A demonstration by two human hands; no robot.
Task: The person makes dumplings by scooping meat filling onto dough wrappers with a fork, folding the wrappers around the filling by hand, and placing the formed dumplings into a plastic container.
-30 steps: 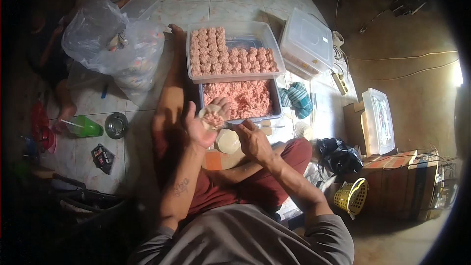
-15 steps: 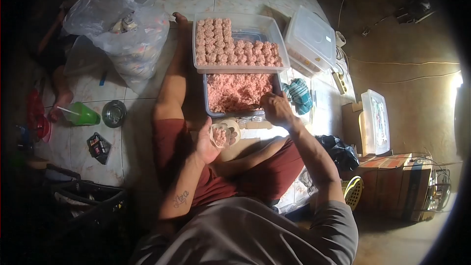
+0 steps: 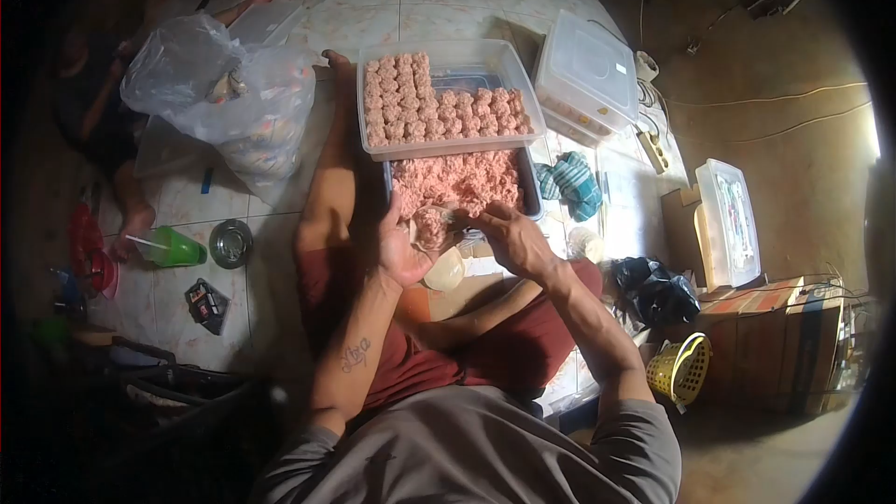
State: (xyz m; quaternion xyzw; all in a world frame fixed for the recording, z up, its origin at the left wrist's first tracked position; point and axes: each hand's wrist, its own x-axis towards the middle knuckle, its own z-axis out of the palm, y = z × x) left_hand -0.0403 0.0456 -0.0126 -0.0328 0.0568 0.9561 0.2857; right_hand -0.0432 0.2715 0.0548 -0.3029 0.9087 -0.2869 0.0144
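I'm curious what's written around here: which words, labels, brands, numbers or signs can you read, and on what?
No text reads clearly.
Left forearm: tattooed lettering, too blurred to read surely.
Lidded plastic box: white label, too small.
Cardboard boxes: printed areas, too blurred.

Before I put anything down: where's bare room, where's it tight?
Free: the far right corner of the clear tray, bordered by meat lumps; tile floor beyond the tray; the tile strip between glass dish and left leg.

Crowded: the meat tub's near side, with left hand, right hand, filled wrapper; rightward, checked cloth and lidded box.
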